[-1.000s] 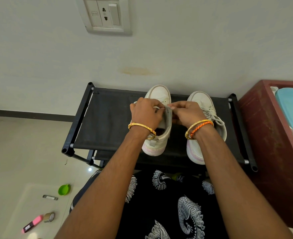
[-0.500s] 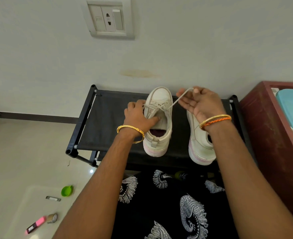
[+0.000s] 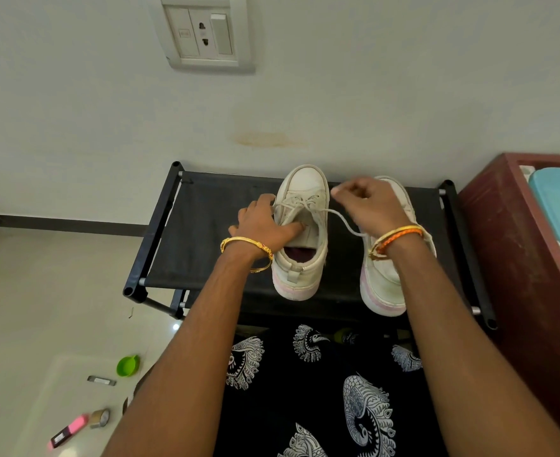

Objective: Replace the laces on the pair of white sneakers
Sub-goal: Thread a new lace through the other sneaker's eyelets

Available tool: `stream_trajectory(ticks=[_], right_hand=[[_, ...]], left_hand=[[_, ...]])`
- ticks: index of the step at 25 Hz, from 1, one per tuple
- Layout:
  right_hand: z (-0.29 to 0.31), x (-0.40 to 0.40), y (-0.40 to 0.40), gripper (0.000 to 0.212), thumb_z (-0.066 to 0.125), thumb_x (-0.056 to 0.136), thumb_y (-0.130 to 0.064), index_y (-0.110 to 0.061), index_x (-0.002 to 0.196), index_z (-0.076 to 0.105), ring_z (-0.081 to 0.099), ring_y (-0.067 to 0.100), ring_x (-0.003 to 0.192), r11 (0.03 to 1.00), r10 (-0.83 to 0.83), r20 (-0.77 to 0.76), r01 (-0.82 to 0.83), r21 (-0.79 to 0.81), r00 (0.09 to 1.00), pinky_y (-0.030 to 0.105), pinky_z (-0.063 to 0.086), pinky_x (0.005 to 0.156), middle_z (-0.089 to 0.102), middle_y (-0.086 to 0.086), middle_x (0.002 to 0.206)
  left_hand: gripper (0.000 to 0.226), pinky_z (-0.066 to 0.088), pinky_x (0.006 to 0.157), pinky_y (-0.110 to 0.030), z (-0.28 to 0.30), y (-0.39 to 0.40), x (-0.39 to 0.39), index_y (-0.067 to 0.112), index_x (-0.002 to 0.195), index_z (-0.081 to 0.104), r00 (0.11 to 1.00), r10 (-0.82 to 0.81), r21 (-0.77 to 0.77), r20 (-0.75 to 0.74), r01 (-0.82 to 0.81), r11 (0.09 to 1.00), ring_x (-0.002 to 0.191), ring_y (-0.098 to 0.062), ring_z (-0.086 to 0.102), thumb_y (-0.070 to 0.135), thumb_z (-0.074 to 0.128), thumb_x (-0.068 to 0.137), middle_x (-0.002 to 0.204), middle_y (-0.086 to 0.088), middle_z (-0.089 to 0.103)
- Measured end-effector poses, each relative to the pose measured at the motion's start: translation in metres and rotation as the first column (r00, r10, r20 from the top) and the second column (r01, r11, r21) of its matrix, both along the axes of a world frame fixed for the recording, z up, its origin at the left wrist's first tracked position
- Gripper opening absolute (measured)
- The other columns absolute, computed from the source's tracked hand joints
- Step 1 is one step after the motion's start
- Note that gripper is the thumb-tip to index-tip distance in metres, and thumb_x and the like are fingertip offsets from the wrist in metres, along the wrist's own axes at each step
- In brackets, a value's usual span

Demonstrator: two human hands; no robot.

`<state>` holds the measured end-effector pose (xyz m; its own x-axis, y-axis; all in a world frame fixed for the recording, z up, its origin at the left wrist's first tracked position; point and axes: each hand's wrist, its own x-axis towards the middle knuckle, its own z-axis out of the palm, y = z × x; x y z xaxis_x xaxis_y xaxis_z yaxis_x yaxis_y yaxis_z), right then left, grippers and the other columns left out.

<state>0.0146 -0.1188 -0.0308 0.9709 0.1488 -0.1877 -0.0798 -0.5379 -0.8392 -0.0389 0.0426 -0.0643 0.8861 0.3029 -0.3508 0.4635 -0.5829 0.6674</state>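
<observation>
Two white sneakers stand toes to the wall on a black fabric shoe rack [image 3: 186, 232]. My left hand [image 3: 260, 225] grips the left sneaker [image 3: 305, 183] at its side, thumb pressed on the tongue. A white lace [image 3: 339, 217] leaves its upper eyelets and runs slack to the right, passing under my right wrist. My right hand [image 3: 369, 202] hovers just right of the eyelets, fingertips pinched together over the lace. The right sneaker [image 3: 382, 288] is mostly hidden beneath that hand and forearm; only its heel and sole show.
A maroon cabinet [image 3: 502, 258] with a blue lid [image 3: 558, 206] stands right of the rack. On the floor at left lie a green cap [image 3: 127, 365], a tape roll [image 3: 100, 417] and a pink marker [image 3: 69, 430]. Black patterned cloth [image 3: 305, 390] covers my lap.
My right hand pulled the lace up and to the right, then dropped back beside the eyelets; the lace now hangs slack. My left hand slid to the sneaker's left side.
</observation>
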Motion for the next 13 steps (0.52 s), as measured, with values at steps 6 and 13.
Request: stream_trajectory(ticks=[6, 13], right_hand=[[-0.008, -0.008, 0.013, 0.01, 0.058, 0.092, -0.021, -0.015, 0.085, 0.062, 0.052, 0.008, 0.077, 0.968, 0.167, 0.021, -0.16, -0.193, 0.986, 0.021, 0.035, 0.074, 0.059, -0.004, 0.083], [0.013, 0.003, -0.003, 0.023, 0.05, 0.096, -0.011, -0.019, 0.078, 0.06, 0.062, 0.018, 0.089, 0.921, -0.093, 0.03, 0.074, 0.384, 0.995, 0.033, 0.048, 0.08, 0.065, -0.004, 0.081]], left_hand=[[0.078, 0.044, 0.097, -0.052, -0.001, 0.0, 0.0, 0.025, 0.124, 0.044, 1.0, 0.018, -0.044, -0.014, -0.019, 0.999, 0.113, -0.026, 0.051, 0.06, 0.061, 0.056, 0.12, 0.0, 0.054], [0.05, 0.042, 0.098, -0.051, -0.005, 0.003, 0.002, 0.02, 0.113, 0.048, 1.0, -0.025, 0.067, -0.01, 0.026, 0.997, 0.112, -0.025, 0.047, 0.05, 0.066, 0.078, 0.116, -0.002, 0.053]])
